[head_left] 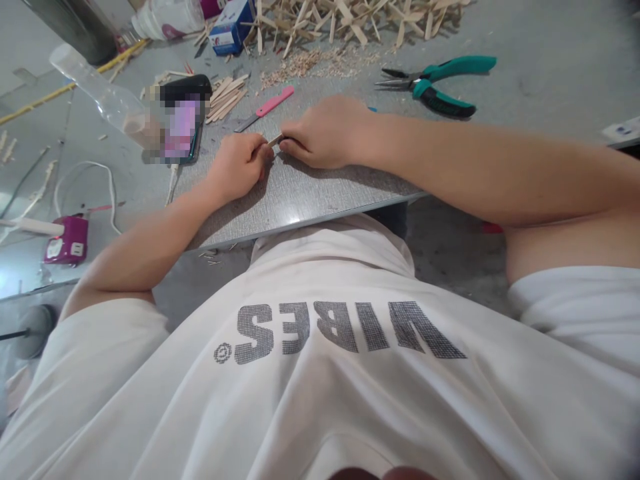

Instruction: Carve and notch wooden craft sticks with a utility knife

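My left hand [243, 163] is closed near the table's front edge, its thumb and fingers pinching a thin wooden stick [273, 141]. Close on its right, my right hand [325, 133] is closed too, with its fingertips at the stick's other end. A narrow dark edge shows at those fingertips; what the fist wraps round is hidden. A bit of blue [373, 109] shows behind the right wrist. Just beyond both hands lies a pink craft knife [275, 101], its blade pointing left.
Teal-handled pliers [440, 83] lie beyond my right forearm. Flat wooden sticks [227, 97] lie beside a phone [183, 130]. Farther back are wood chips [310, 65], a heap of joined sticks [350, 20], and a blue box [230, 30]. A clear bottle [100, 87] and purple adapter [67, 240] are left.
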{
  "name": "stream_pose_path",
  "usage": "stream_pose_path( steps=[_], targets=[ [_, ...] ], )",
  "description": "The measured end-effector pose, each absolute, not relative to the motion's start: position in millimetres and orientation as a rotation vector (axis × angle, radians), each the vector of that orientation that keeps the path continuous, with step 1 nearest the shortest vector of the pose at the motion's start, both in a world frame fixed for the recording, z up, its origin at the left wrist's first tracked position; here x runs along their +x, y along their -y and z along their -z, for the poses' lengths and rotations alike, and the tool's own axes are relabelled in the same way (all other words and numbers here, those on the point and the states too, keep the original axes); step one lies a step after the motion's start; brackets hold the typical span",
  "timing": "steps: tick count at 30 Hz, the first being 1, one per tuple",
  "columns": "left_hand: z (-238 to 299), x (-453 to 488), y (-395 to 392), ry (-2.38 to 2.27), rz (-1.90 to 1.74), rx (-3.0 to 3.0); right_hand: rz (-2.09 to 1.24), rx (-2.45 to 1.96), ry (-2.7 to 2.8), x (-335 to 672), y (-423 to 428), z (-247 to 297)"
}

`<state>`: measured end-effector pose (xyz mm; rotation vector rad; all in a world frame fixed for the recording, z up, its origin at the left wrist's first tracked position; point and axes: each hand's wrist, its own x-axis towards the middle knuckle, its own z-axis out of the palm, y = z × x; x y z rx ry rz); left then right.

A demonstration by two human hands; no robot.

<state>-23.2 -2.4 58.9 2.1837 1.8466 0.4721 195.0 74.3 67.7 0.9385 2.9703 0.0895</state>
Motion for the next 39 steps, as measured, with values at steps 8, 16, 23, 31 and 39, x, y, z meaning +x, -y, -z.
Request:
stream_pose_path(
  steps=[8, 16, 23, 31, 39],
  targets=[
    [-51.6, -32.7, -5.5, -1.858, -0.475, 2.221, -0.129, 0.898, -2.958, 197.3, -72.9, -71.0],
    [-51.9, -28.5, -10.1, -1.862, -0.539, 2.111, -0.117, 1.029, -2.987, 195.5, -65.2, -63.4],
    [-51.7, -26.7, -5.8, -1.846, -0.562, 2.1, -0.078, 1.032, -3.003, 195.2, -67.6, -61.8],
    [-50.6, -26.9, -3.7, -1.852, -0.579, 2.105, -0.116, 1.099, -3.007, 193.9, -67.2, -57.4],
    [-53.1, -23.6, -0.6, -1.856, -0.564, 2.117, -0.109, 1.055, -3.004, 194.8, -63.5, -62.8]
  ],
)
